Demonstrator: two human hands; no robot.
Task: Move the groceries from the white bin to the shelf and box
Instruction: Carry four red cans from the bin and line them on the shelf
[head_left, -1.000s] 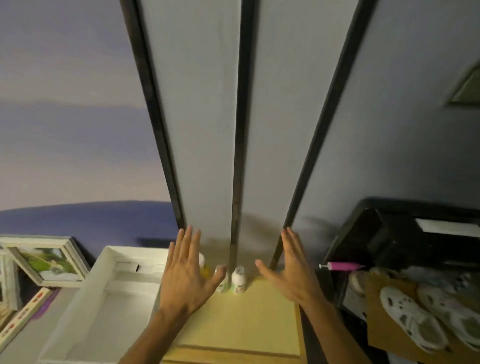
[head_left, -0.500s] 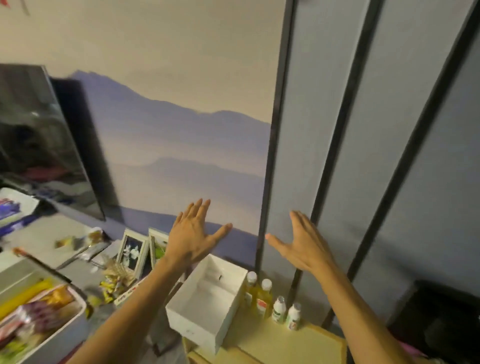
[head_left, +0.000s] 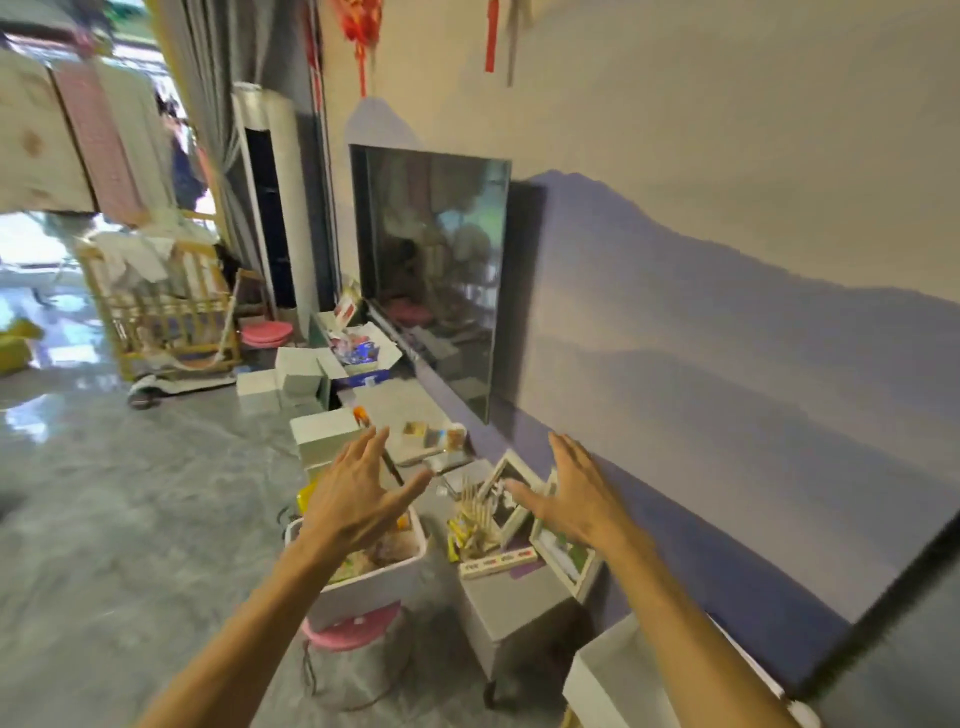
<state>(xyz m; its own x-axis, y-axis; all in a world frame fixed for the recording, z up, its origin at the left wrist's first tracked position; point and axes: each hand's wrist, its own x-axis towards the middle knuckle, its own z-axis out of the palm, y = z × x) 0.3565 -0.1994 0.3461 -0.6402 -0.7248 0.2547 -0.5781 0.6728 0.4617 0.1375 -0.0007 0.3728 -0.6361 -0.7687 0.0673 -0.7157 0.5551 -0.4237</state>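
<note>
View swung off the shelf bottles. White bin (head_left: 384, 577) on pink stool (head_left: 353, 631); its groceries blurred, half hidden behind my left hand (head_left: 353, 499). Right hand (head_left: 576, 493) beside bin. Both spread, empty.

White bin (head_left: 384, 579) of groceries sits on pink stool (head_left: 353, 631).

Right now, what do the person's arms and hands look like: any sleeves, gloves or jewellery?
Both forearms are bare as far as the frame shows, with no sleeve in view. The left hand and right hand wear no gloves. No ring, watch or bracelet shows, though the picture is somewhat blurred.
</note>
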